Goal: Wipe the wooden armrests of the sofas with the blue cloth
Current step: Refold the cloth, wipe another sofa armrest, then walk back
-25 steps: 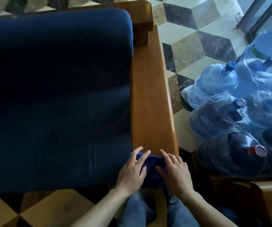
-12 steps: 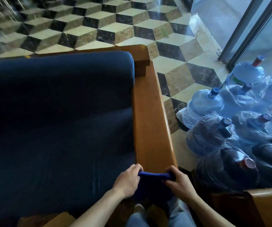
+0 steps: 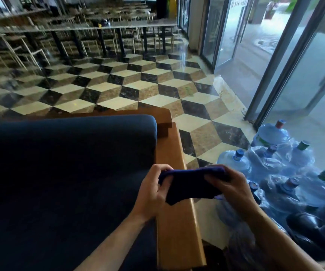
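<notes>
Both hands, left hand (image 3: 153, 189) & right hand (image 3: 234, 189), grasping blue cloth (image 3: 192, 184) held above wooden armrest (image 3: 175, 227): I'd fold it flat w/ a clean face down, then press & wipe lengthwise.

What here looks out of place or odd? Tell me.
Water jugs lie heaped on the floor right of the wooden armrest, several tipped and plastic-wrapped. Otherwise nothing: both hands, left and right, hold the blue cloth.

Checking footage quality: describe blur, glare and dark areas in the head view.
Head view: far tables smeared by motion blur; bright glare through the glass doors; sofa cushion nearly black; blue cloth and both hands reasonably sharp; wide-angle bending at edges.
</notes>
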The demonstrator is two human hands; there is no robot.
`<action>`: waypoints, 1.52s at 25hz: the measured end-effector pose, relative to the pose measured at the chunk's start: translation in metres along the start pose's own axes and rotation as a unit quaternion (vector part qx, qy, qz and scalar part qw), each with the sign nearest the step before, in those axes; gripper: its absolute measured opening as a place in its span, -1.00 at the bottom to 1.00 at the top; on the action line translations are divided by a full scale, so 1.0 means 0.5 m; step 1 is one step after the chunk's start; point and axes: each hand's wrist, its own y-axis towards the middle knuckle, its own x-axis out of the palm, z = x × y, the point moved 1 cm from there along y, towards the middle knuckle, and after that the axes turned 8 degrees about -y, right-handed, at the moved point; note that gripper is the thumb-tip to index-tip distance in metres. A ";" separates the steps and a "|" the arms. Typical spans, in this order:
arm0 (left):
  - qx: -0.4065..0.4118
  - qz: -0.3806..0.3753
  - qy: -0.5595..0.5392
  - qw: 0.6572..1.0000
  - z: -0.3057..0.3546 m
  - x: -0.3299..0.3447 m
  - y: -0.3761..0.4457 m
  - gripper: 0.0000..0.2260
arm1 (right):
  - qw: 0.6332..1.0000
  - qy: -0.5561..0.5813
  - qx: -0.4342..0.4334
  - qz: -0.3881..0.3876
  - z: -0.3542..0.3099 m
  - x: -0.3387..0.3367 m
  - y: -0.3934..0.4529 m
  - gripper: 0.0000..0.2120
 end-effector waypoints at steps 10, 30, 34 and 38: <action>0.055 0.062 -0.062 0.995 0.240 0.127 0.184 -0.84 | 0.991 -0.015 -0.118 0.064 -0.145 -0.247 0.123 -0.75; 0.097 0.049 -0.095 0.990 0.306 0.417 0.379 -0.81 | 0.991 0.049 -0.101 0.077 -0.057 -0.559 0.234 -0.85; 0.125 0.043 -0.085 0.988 0.278 0.398 0.439 -0.79 | 0.991 0.042 -0.105 0.074 -0.057 -0.550 0.296 -0.88; 0.126 0.037 -0.088 0.987 0.237 0.368 0.513 -0.83 | 0.992 0.018 -0.110 0.060 -0.059 -0.535 0.383 -0.89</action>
